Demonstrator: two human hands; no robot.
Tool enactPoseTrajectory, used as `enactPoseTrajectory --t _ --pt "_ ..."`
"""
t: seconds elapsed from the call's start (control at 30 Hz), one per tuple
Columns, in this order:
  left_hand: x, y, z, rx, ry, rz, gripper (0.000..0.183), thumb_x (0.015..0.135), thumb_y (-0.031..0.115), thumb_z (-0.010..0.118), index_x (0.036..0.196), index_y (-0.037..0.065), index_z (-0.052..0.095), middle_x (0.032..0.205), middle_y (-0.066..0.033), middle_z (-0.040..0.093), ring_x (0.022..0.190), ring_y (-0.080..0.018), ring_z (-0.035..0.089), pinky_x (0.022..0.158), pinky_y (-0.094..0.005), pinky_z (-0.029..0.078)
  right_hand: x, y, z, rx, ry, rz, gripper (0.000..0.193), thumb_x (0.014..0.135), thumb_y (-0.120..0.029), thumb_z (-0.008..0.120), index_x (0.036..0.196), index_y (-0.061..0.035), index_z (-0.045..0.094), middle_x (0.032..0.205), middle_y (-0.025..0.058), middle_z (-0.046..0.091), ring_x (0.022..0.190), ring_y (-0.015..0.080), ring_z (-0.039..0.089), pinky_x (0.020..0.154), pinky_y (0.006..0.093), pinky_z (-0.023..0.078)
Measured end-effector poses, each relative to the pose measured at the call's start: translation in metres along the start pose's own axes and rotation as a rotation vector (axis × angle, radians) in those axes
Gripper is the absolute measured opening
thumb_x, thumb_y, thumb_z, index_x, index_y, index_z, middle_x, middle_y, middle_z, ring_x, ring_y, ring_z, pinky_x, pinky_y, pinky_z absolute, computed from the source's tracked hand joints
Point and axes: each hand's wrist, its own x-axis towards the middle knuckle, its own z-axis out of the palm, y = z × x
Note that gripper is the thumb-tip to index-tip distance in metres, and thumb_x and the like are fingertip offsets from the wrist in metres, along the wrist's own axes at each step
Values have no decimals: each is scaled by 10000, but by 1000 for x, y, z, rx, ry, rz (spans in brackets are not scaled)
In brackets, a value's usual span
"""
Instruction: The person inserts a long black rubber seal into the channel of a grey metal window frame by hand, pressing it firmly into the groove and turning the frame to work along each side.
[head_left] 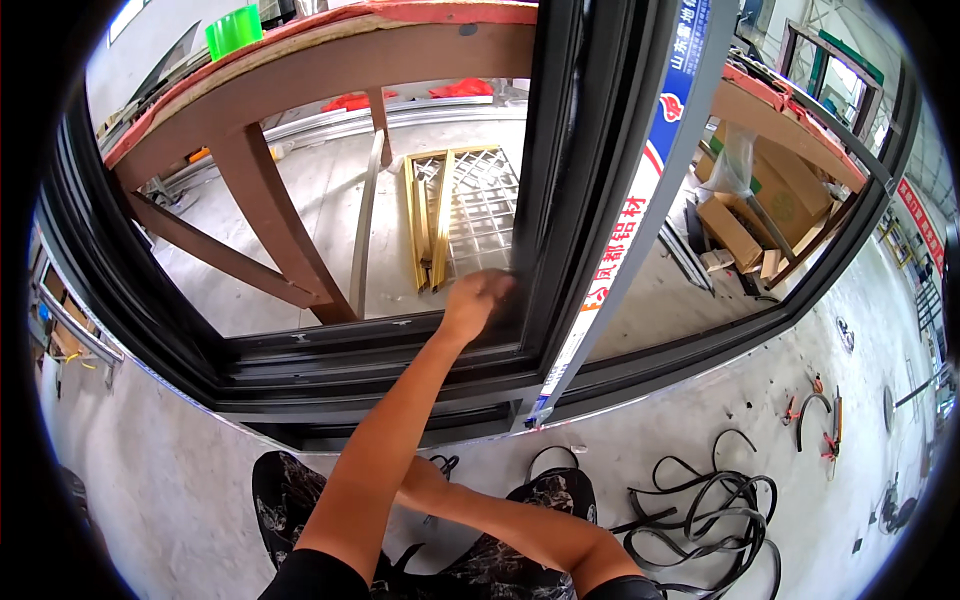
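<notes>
pretty bright overall, blown-out patch [127, 17] near 10 o'clock, left hand [482, 300] kinda smeary, black frame [130, 280] bowed around 8, dark fisheye corners

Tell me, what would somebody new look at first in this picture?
Probably the huge black window frame curving across the view, with the person's blurred left hand near its middle upright. The blue-and-white protective film with red marks running down that upright might grab them too. Then maybe the tangle of black strips on the floor at the lower right.
</notes>
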Motion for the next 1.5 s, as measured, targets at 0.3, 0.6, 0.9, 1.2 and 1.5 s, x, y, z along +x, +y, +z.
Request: enactPoseTrajectory --t 0.3,0.6,0.9,1.2,1.5 --pt "-17 5 5 308 114 360 146 866 14 643 1010 1 668 817 -111 644 744 -229 638 684 -342 496 -12 0 4 94 110 -24 304 930 -295 510 1108 -75 619 1110 160 647 1027 371 593 816 459 492" --pt "-17 0 7 307 182 387 122 838 29 677 958 9 683 854 -167 627 715 -295 621 677 -362 491 -11 -10 -5 175 38 49 374 923 -400 532 1067 -68 628 1064 134 668 999 330 613 787 440 489" --pt "-25 18 23 504 381 446 103 785 -21 683 822 -7 588 830 -145 598 734 -338 593 647 -370 473 -8 9 24 229 198 -37 307 915 -327 582 1060 -61 628 1059 122 662 998 327 605 811 416 480" --pt "-14 11 25 247 383 556 120 792 -106 632 838 -13 572 821 -130 576 724 -287 585 674 -308 470 -12 16 37 79 266 -82 281 910 -293 559 1102 -101 632 1099 95 656 1042 298 599 829 395 489" --pt "-5 -11 10 271 243 323 59 873 -77 606 912 -37 622 903 -116 657 824 -184 681 733 -279 514 -19 -10 -9 21 15 76 277 924 -259 484 1082 -112 658 1122 112 663 1057 313 605 853 396 503"
